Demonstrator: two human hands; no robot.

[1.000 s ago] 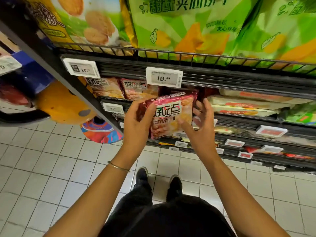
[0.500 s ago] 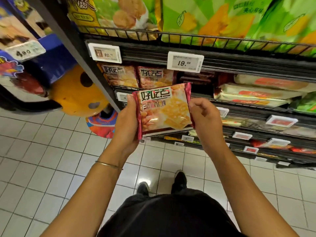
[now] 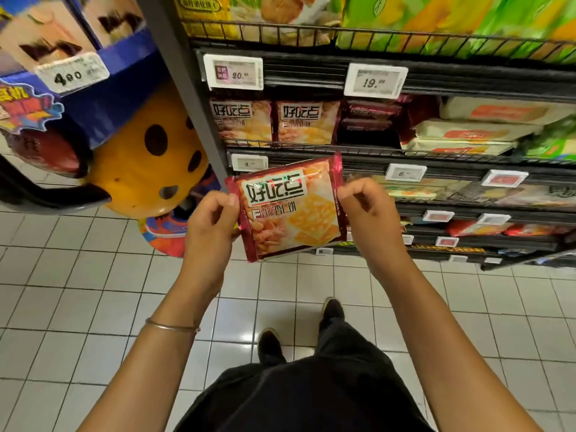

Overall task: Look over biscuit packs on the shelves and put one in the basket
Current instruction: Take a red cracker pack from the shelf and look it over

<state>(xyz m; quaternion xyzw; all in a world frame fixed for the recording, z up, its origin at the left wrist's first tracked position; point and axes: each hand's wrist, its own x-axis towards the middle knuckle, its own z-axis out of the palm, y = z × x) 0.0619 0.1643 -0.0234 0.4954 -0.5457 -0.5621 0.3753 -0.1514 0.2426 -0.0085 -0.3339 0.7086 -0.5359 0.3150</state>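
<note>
The biscuit pack (image 3: 288,210) hangs below the shelf (image 3: 405,151), front up, between both hands: left hand (image 3: 212,219) and right hand (image 3: 367,213) each pinch a side edge; no basket shows.

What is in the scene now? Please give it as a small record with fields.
pack: red-edged biscuit pack, front to the camera, held in front of the shelves
left hand: pinches the pack's left edge
right hand: pinches the pack's right edge
shelf packs: two of the same design, upright behind a wire rail
tag: reads 19.99, on the shelf edge above them
basket: not in view
floor: white tiles
</note>
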